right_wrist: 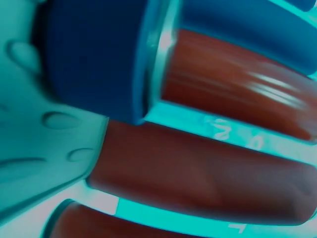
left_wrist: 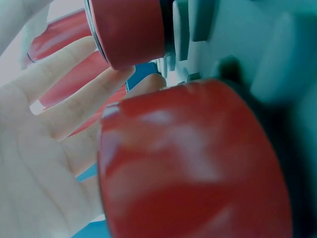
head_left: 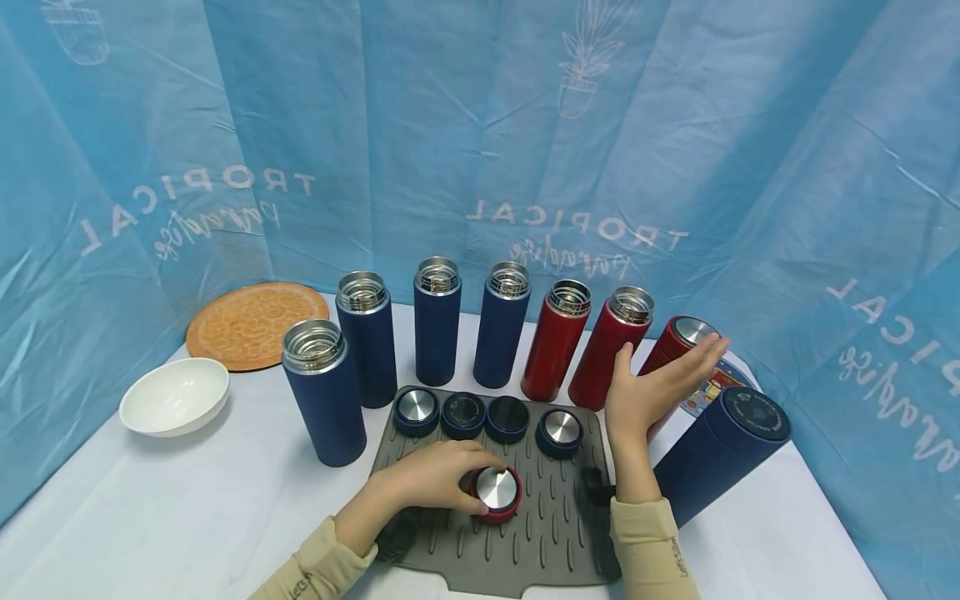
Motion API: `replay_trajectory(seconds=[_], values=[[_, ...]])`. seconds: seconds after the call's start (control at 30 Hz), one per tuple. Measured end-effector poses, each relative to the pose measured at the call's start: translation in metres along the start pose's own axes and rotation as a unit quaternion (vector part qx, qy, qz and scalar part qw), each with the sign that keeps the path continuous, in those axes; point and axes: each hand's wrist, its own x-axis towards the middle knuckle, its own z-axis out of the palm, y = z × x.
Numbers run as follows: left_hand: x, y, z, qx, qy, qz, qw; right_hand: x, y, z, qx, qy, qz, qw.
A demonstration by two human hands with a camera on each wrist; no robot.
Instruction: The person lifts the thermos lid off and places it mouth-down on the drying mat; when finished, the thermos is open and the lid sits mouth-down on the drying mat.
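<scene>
My left hand (head_left: 438, 477) holds a red lid (head_left: 497, 490) with a silver top, thumb and index finger on either side of it, over the grey mat (head_left: 525, 542). The left wrist view shows this lid (left_wrist: 129, 32) at the fingertips, with a second red lid (left_wrist: 198, 163) closer to the camera; in the head view the hand mostly hides that second one. My right hand (head_left: 652, 396) is raised at the mat's right side, fingers extended, holding nothing. It overlaps a lidded red bottle (head_left: 675, 333). Open red bottles (head_left: 555, 346) stand beside it.
Several blue lids (head_left: 462, 415) line the mat's far edge. Several open blue bottles (head_left: 437, 333) stand behind and left. A lidded blue bottle (head_left: 712, 454) is by the right forearm. At left are a white bowl (head_left: 176, 396) and an orange round mat (head_left: 255, 325).
</scene>
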Motion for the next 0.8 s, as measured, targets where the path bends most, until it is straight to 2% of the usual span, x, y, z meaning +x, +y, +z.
replay_trajectory(seconds=[0.13, 0.23, 0.3, 0.37, 0.47, 0.57, 0.8], values=[[0.0, 0.0, 0.001, -0.003, -0.001, 0.003, 1.0, -0.003, 0.009, -0.001, 0.01, -0.001, 0.032, 0.9994], [0.0, 0.0, 0.002, -0.002, 0.0, 0.004, 1.0, -0.003, 0.013, -0.001, 0.041, 0.0, 0.088, 0.9953], [0.001, -0.001, 0.002, -0.002, -0.001, 0.003, 1.0, -0.002, 0.016, -0.002, 0.071, 0.0, 0.145, 0.9869], [0.001, -0.001, 0.002, -0.003, -0.002, 0.002, 1.0, -0.001, 0.019, -0.002, 0.099, 0.004, 0.203, 0.9741], [0.001, -0.002, 0.002, -0.003, -0.003, 0.002, 1.0, 0.0, 0.023, -0.002, 0.113, 0.005, 0.259, 0.9592], [0.001, -0.002, 0.001, -0.003, -0.002, 0.003, 1.0, -0.001, 0.026, -0.002, 0.098, 0.005, 0.276, 0.956], [0.0, -0.001, 0.001, 0.0, -0.006, -0.002, 1.0, -0.006, 0.032, 0.0, 0.071, 0.013, 0.288, 0.9548]])
